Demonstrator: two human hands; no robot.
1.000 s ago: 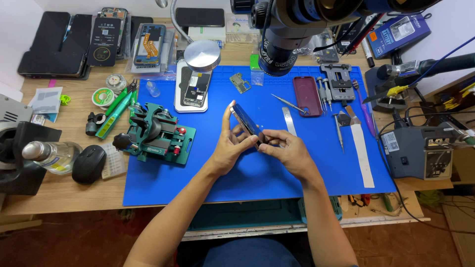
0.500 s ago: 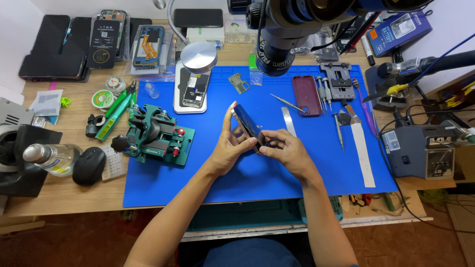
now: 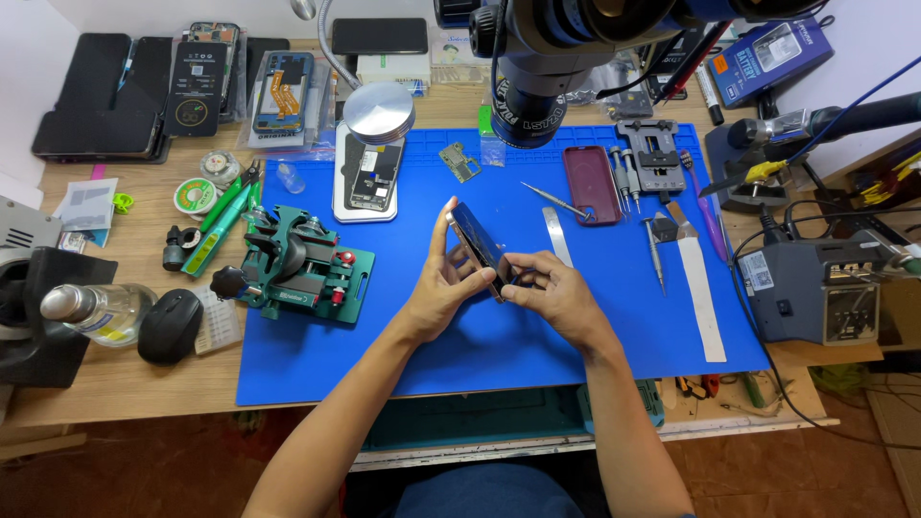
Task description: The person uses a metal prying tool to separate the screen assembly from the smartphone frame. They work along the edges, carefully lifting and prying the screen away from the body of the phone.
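A green metal clamping fixture (image 3: pixel 299 270) is seen left of the dark slim rectangular smartphone (image 3: pixel 479 247). The smartphone is gripped edge-up by the left hand (image 3: pixel 443 285) and the right hand (image 3: pixel 557 297), above the blue rubber work mat (image 3: pixel 499 350).

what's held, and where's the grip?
A dark slim smartphone, tilted on edge: left hand grips its left long side, right hand pinches its lower end.
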